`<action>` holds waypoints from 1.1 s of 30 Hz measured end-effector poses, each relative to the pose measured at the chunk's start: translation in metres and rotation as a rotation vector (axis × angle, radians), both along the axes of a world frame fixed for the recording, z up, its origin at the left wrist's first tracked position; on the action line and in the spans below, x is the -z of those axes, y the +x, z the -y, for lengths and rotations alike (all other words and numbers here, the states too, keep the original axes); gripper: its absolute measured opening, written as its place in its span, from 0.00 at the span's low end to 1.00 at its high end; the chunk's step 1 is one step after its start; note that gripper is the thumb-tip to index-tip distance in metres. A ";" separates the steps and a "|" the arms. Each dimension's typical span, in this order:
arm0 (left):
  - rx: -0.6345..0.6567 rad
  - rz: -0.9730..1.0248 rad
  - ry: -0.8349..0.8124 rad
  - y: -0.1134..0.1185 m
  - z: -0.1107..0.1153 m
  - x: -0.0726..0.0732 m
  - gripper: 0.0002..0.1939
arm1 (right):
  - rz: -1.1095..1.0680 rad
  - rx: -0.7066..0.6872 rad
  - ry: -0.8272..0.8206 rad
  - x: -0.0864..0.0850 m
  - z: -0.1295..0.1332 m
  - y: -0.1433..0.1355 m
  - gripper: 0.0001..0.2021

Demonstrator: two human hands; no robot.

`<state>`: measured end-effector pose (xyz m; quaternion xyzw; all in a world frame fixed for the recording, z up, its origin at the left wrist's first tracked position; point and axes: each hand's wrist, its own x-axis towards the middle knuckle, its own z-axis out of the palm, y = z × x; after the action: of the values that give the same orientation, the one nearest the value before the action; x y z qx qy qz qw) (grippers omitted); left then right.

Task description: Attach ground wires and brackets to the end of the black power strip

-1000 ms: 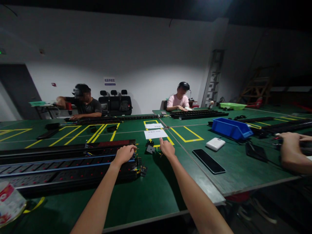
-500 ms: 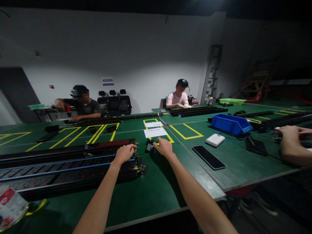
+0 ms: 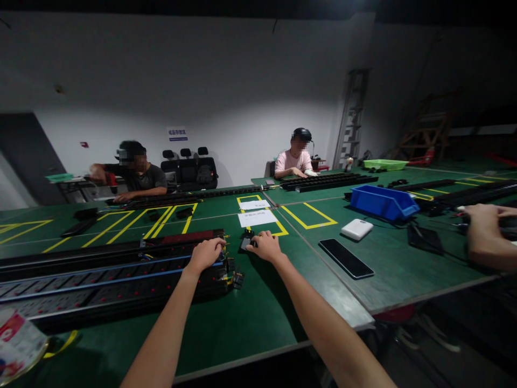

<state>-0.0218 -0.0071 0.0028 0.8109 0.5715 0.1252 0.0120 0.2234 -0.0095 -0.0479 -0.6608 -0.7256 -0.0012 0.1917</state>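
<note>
My left hand (image 3: 207, 253) rests over the right end of a long black strip assembly (image 3: 161, 269) with blue edging and rows of red dots. Its fingers are pinched together near the wire ends there; what is between them is too small to make out. Just right of that, my right hand (image 3: 266, 246) has its fingers curled onto a small black part (image 3: 245, 241) lying on the green table (image 3: 258, 323). Black connectors (image 3: 237, 279) on yellow wires hang from the assembly's end, below my left hand.
White paper labels (image 3: 257, 217) lie beyond my hands. To the right are a phone (image 3: 346, 258), a white power bank (image 3: 357, 229) and a blue bin (image 3: 383, 203). A printed can (image 3: 18, 345) stands front left. Another person's hand (image 3: 490, 231) works at far right; two people sit opposite.
My right hand has shifted slightly left, and its fingers have closed in on the small black part. My left hand stays at the end of the strip assembly.
</note>
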 end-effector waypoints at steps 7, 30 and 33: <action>-0.005 -0.015 0.009 0.000 -0.002 0.002 0.20 | -0.005 -0.064 0.037 -0.002 0.003 -0.006 0.20; -0.012 -0.022 0.018 0.001 0.000 0.002 0.20 | -0.184 -0.206 0.095 -0.013 0.012 -0.038 0.18; -0.012 -0.024 0.019 0.001 0.000 0.002 0.20 | -0.287 -0.131 0.124 -0.011 0.006 -0.041 0.20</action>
<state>-0.0206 -0.0073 0.0007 0.8090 0.5753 0.1209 -0.0036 0.1827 -0.0160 -0.0371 -0.5922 -0.7310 0.0612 0.3335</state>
